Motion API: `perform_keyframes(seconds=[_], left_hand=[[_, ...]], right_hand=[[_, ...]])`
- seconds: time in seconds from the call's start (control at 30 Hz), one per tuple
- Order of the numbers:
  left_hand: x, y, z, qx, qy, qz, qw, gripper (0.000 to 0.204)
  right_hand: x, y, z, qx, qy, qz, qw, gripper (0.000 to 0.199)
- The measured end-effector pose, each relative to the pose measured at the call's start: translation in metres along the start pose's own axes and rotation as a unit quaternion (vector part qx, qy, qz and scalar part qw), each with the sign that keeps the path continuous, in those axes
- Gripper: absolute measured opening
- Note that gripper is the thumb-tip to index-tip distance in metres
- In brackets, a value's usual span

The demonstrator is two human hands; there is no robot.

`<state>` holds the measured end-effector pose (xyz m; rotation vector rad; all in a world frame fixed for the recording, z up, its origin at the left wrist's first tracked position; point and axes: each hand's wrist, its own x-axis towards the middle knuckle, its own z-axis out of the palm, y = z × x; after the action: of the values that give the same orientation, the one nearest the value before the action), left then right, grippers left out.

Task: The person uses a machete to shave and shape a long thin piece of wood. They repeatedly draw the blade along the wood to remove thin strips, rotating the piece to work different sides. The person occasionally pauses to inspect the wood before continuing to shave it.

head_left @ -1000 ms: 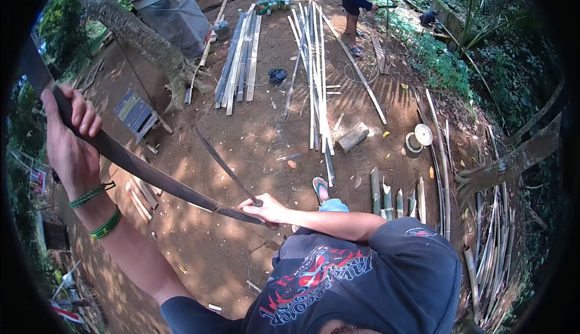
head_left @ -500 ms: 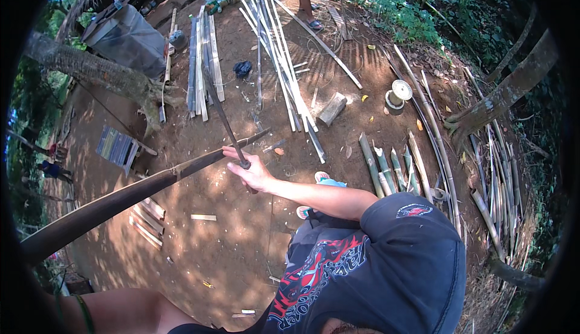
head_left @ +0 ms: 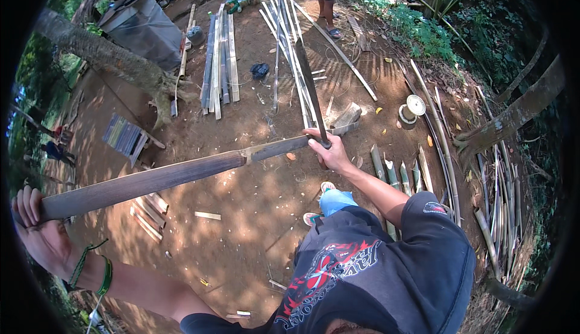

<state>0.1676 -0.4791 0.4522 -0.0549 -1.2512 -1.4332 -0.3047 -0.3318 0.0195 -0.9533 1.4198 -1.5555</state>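
Note:
A long split bamboo slat (head_left: pixel 151 184) with a node stretches across in front of me, from the left edge to right of the middle. My left hand (head_left: pixel 42 225) is closed round its near left end, with braided and green bands on the wrist. Toward its right end, my right hand (head_left: pixel 329 152) grips the dark handle of a machete (head_left: pixel 310 80). The long narrow blade points away from me and crosses the slat. Fingers of that hand also rest against the slat; whether they grip it too is hidden.
Bundles of bamboo strips (head_left: pixel 219 62) and longer strips (head_left: pixel 284 38) lie ahead. A wood block (head_left: pixel 347 117), a white spool (head_left: pixel 412 108), green bamboo pieces (head_left: pixel 391 177) and a pole pile (head_left: pixel 498 195) are to the right. Another person (head_left: pixel 326 1) stands at the far end.
My left hand has come into view on the slat's left end. The slat has swung up and right, and my right hand with the machete has moved right.

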Motion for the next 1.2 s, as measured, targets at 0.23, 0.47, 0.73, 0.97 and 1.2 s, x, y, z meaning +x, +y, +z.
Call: perform_keyframes(seconds=[0.23,0.47,0.73,0.97,1.2], left_hand=[[0.011,-0.115,-0.054,-0.006,0.151,-0.005,0.989,0.042],[0.036,-0.261,-0.136,-0.01,0.313,-0.066,0.947,0.033],[-0.001,-0.387,-0.267,0.01,0.355,-0.236,0.905,0.033],[-0.072,-0.473,-0.321,0.012,0.306,-0.46,0.833,0.042],[-0.155,-0.516,-0.353,0.024,0.247,-0.572,0.782,0.051]], right_hand=[[-0.034,0.027,-0.044,-0.112,0.004,0.104,0.988,0.022],[-0.049,0.055,-0.055,-0.174,0.048,0.173,0.968,0.021],[-0.052,0.103,-0.044,-0.223,0.109,0.32,0.914,0.03],[-0.131,0.119,-0.023,-0.258,0.266,0.409,0.834,0.034],[-0.26,0.16,0.073,-0.27,0.436,0.418,0.75,0.037]])
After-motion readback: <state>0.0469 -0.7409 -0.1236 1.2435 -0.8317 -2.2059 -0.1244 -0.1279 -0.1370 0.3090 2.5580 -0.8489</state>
